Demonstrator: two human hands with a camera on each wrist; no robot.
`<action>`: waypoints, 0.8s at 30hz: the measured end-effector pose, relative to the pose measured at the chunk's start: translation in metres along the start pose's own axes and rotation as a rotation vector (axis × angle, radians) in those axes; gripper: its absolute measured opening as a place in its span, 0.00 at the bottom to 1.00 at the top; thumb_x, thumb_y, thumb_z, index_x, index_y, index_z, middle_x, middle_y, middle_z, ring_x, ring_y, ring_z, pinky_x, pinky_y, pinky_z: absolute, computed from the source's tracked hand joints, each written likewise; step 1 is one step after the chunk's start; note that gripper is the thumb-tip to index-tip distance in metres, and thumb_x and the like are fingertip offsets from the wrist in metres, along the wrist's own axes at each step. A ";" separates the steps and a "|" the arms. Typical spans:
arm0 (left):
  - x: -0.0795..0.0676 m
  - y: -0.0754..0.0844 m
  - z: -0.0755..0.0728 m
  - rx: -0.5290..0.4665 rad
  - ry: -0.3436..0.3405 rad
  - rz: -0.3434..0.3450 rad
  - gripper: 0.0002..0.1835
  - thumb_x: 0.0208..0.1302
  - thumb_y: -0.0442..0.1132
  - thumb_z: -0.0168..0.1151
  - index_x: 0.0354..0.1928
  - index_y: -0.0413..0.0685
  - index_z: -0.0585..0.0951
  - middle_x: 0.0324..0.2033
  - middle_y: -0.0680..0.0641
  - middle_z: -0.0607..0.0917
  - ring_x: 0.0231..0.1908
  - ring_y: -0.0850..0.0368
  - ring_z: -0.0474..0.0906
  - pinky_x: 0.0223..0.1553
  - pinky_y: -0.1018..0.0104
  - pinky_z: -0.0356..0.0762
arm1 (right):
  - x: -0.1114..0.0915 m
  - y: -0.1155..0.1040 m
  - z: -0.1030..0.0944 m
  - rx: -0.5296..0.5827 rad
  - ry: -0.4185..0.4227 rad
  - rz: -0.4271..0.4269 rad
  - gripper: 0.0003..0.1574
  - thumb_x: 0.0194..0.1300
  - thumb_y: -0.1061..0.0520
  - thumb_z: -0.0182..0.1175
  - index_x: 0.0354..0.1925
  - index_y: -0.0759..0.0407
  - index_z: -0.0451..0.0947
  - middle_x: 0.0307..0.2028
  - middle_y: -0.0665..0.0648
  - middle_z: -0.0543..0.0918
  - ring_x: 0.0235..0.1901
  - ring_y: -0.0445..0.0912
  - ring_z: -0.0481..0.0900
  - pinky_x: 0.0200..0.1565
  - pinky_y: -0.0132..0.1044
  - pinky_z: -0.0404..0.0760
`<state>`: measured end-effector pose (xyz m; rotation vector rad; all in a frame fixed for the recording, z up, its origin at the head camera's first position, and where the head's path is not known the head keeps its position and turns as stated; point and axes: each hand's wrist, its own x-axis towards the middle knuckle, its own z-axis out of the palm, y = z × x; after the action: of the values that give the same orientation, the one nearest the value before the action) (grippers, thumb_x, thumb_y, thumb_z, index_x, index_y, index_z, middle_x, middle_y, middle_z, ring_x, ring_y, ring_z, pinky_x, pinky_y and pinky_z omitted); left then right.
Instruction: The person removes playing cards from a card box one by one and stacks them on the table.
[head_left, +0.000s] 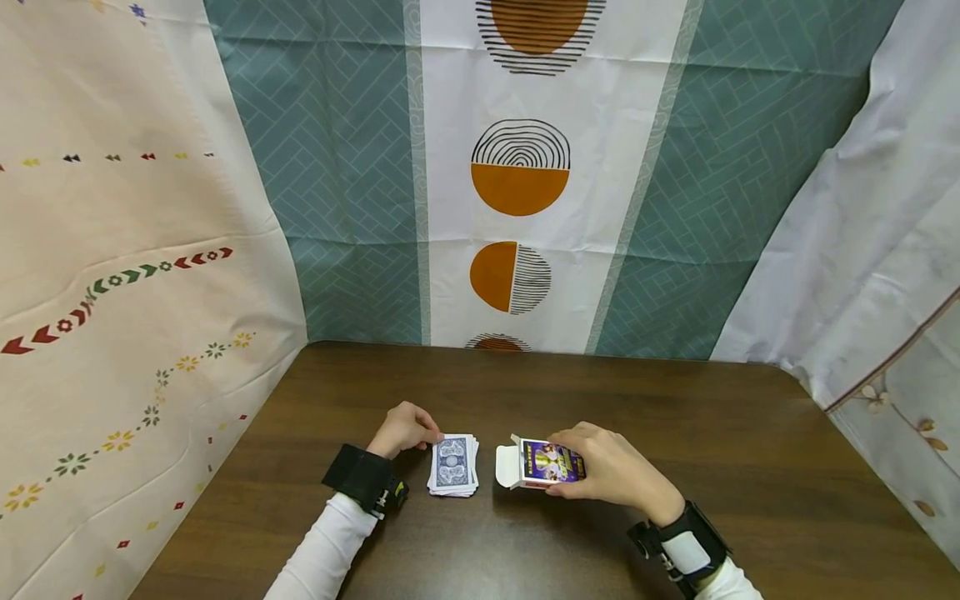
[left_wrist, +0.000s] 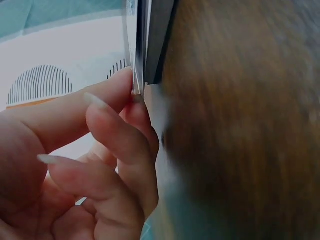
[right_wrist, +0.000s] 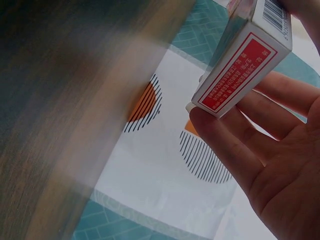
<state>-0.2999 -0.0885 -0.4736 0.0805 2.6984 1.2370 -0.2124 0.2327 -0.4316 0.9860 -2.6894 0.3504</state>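
A stack of playing cards point(head_left: 452, 463) with blue patterned backs lies face down on the wooden table, its edges slightly uneven. At its upper left corner, my left hand point(head_left: 405, 429) pinches a card edge point(left_wrist: 138, 60) between thumb and finger, as the left wrist view shows close up. My right hand point(head_left: 611, 468) grips a purple and yellow card box point(head_left: 551, 461) just right of the stack. The box's white flap point(head_left: 507, 465) stands open toward the cards. In the right wrist view a red printed panel point(right_wrist: 239, 72) and a barcode show on its sides.
The brown table point(head_left: 660, 400) reaches back to a hanging cloth point(head_left: 345, 167) in teal and white with orange circles. Pale patterned cloth point(head_left: 135, 333) hangs on the left, and white cloth point(head_left: 840, 242) on the right. Each wrist wears a black strap point(head_left: 360, 479).
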 end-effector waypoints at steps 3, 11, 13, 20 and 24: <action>0.000 0.001 0.000 0.020 0.018 -0.009 0.06 0.49 0.35 0.74 0.23 0.42 0.85 0.23 0.49 0.82 0.17 0.62 0.74 0.22 0.71 0.69 | 0.000 0.000 0.000 0.008 -0.005 0.008 0.35 0.49 0.34 0.71 0.48 0.55 0.82 0.41 0.48 0.85 0.38 0.37 0.76 0.35 0.29 0.77; -0.002 0.002 -0.001 0.025 0.030 0.001 0.06 0.48 0.34 0.75 0.23 0.41 0.85 0.23 0.48 0.82 0.19 0.60 0.74 0.22 0.71 0.68 | 0.000 0.000 0.002 0.007 0.009 -0.006 0.36 0.47 0.35 0.72 0.49 0.53 0.81 0.41 0.46 0.84 0.38 0.35 0.76 0.35 0.29 0.76; -0.003 0.002 -0.002 0.028 0.030 -0.005 0.06 0.48 0.34 0.75 0.23 0.41 0.85 0.24 0.48 0.81 0.19 0.60 0.74 0.23 0.71 0.68 | 0.000 0.000 0.002 0.009 0.012 -0.007 0.35 0.47 0.36 0.72 0.49 0.53 0.81 0.41 0.46 0.84 0.38 0.35 0.75 0.35 0.29 0.76; -0.006 0.008 -0.007 0.062 0.033 -0.012 0.09 0.55 0.39 0.71 0.25 0.41 0.84 0.27 0.45 0.83 0.21 0.56 0.78 0.23 0.69 0.68 | 0.000 -0.001 0.002 0.011 -0.004 0.004 0.36 0.47 0.35 0.72 0.50 0.52 0.81 0.41 0.46 0.84 0.38 0.35 0.75 0.36 0.29 0.76; -0.012 0.017 -0.009 0.072 0.017 0.020 0.10 0.60 0.41 0.67 0.27 0.41 0.84 0.25 0.47 0.81 0.22 0.55 0.75 0.22 0.68 0.66 | 0.001 -0.002 0.003 0.015 -0.010 0.002 0.36 0.48 0.34 0.71 0.50 0.53 0.81 0.41 0.47 0.84 0.38 0.35 0.76 0.35 0.29 0.76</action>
<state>-0.2903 -0.0860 -0.4535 0.1071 2.7640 1.1506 -0.2121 0.2299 -0.4339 0.9915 -2.7010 0.3671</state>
